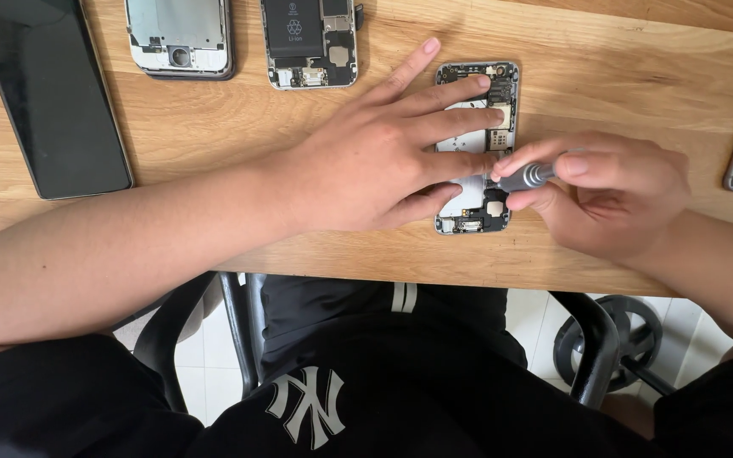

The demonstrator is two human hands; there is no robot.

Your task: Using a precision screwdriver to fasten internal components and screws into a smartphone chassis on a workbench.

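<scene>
Both hands work on an open phone (492, 114) lying flat on the bench (214, 127). Left hand (375, 157) lies flat on it, fingers spread, pressing it down. Right hand (612, 191) pinches a small grey screwdriver (526, 177), tip at the phone. It looks light, stiff and easy to break, so hold its edges.

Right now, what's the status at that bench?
Left hand flat on opened phone, pinning it. Right hand gripping grey screwdriver, tip at phone's middle. Nothing in the way.
</scene>
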